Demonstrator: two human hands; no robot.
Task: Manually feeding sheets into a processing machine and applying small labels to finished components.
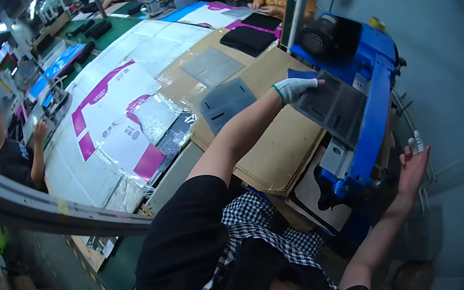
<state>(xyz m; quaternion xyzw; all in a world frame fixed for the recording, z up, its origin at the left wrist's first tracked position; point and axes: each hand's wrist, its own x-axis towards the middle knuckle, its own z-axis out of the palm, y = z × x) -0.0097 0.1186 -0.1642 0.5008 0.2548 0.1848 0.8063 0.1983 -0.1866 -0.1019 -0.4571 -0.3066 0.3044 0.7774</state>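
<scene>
My left hand (297,88), in a white glove with a green cuff, reaches across to the upper left edge of a dark grey sheet (332,106) and grips it there; the fingers are partly hidden. The sheet lies partly under the blue arm (374,116) of a bench machine. My right hand (415,169) is raised off to the right of the machine, holding nothing. White covers sit on two of its fingertips, with some fingers stretched out and others bent. Beneath the sheet and to its left is a stack of brown cardboard (276,153).
A slotted grey sheet (228,105), a pale translucent sheet (211,67) and black pieces (249,40) lie on the table. White and magenta printed sheets (121,132) spread to the left. A metal rail (59,205) crosses at left. Co-workers sit around the table.
</scene>
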